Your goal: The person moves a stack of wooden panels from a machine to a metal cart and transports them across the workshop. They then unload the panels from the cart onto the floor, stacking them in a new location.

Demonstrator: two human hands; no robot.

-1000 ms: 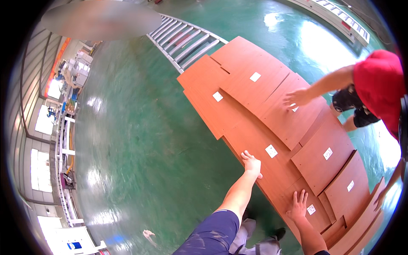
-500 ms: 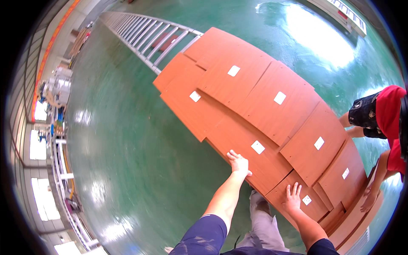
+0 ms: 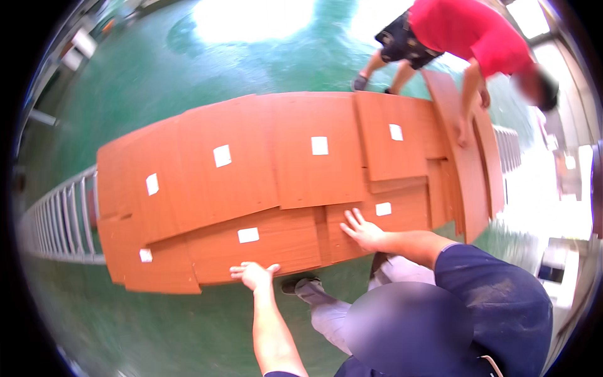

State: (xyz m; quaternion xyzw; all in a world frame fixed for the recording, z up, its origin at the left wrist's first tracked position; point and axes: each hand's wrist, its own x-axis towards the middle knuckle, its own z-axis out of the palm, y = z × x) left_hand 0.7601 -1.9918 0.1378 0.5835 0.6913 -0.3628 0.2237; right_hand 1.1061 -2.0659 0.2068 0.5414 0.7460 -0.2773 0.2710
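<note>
Two rectangular wood-grain boards [image 3: 286, 232] lie flat in an overlapping reddish-brown spread by ladder-like metal rollers [image 3: 70, 217], left hand [image 3: 254, 275] at one's near edge, right hand [image 3: 367, 232] over the other, fingers splayed, gripping nothing, contact unclear.

You have one left hand [image 3: 253, 274], one right hand [image 3: 363, 230] and one co-worker [image 3: 461, 28]. You see seven white labels [image 3: 320, 146]; overlapping boards [image 3: 319, 179] are too layered to count.
</note>
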